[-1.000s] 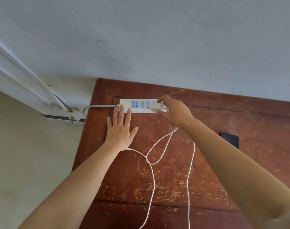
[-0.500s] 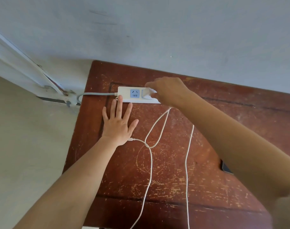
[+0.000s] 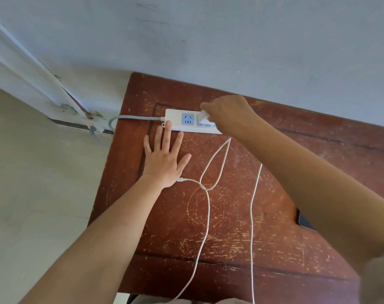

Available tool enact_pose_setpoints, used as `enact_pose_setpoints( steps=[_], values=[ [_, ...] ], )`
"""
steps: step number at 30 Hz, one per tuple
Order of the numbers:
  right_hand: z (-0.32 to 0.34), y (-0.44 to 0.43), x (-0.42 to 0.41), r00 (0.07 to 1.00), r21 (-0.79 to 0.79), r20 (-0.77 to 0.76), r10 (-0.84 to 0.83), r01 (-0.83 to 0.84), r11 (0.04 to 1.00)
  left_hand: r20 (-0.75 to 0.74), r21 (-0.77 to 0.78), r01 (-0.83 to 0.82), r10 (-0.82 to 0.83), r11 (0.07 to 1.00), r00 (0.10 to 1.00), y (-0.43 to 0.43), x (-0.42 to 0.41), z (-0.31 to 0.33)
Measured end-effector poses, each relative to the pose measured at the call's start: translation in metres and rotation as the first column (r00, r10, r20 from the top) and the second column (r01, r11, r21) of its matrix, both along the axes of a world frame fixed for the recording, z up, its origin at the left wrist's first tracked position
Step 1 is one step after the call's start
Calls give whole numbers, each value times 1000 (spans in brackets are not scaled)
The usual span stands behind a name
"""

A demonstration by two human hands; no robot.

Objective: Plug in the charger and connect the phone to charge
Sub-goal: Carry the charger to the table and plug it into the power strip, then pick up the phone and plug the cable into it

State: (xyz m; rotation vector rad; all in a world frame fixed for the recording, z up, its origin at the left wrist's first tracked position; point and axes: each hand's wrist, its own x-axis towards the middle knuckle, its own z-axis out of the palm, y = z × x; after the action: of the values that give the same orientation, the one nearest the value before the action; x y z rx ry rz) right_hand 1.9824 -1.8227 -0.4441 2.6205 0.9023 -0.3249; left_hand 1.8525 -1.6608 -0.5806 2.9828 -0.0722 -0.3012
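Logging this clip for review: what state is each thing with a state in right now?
Charger: gripped, pressed at second socket; seating unclear.
Power strip: flat on table; leftmost socket free.
Cable: loose, free end unconnected.
Phone: mostly hidden, not connected.
Left hand: flat, open, fingertip touching strip.
Right hand: closed on charger.

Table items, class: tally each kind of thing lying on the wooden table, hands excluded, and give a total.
Power strip: 1
Charger: 1
White cable: 1
Phone: 1, mostly hidden behind the right arm
Total: 4
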Motion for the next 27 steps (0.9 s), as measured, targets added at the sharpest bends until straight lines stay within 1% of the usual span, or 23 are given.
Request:
enact_pose_setpoints(
  steps=[4,7,9,13,15,18,20,21,22,24,25,26,27],
  values=[
    [0,13,-1,994,-133,32,100,-95,987,3,7,-1,1,1000,1000,1,1,-3],
    [-2,18,-4,989,-144,47,143,-135,980,-2,2,1,-1,1000,1000,2,0,-5],
    [-6,18,-7,988,-141,63,141,-131,981,-10,-7,5,-5,1000,1000,2,1,-6],
    [-17,9,-5,987,-53,91,134,-130,990,-17,-4,10,-10,1000,1000,3,0,-8],
    [-23,6,0,991,-5,63,119,-119,993,-31,1,13,-12,1000,999,4,1,-7],
    [-23,6,5,997,55,-30,68,-67,996,-87,4,18,-17,1000,996,5,3,-3],
    [-18,1,0,998,93,-55,-7,12,996,-150,-13,35,-36,999,988,7,6,2],
    [-16,-4,-7,994,177,-56,-94,102,979,-169,-25,54,-57,998,984,9,7,5],
    [-14,-11,-17,977,290,-56,-206,213,933,-170,-46,73,-80,996,982,13,8,10],
    [-12,-29,-45,907,526,-52,-417,380,761,-112,-126,77,-91,989,990,22,4,19],
    [-11,-40,-68,862,626,-44,-505,418,659,-70,-160,68,-80,985,994,25,-5,27],
    [-13,-49,-94,826,701,-32,-563,420,576,-56,-185,52,-63,981,996,28,-16,32],
    [-22,-55,-113,802,744,-25,-597,413,525,-72,-201,23,-39,979,997,30,-27,31]
  ],
)
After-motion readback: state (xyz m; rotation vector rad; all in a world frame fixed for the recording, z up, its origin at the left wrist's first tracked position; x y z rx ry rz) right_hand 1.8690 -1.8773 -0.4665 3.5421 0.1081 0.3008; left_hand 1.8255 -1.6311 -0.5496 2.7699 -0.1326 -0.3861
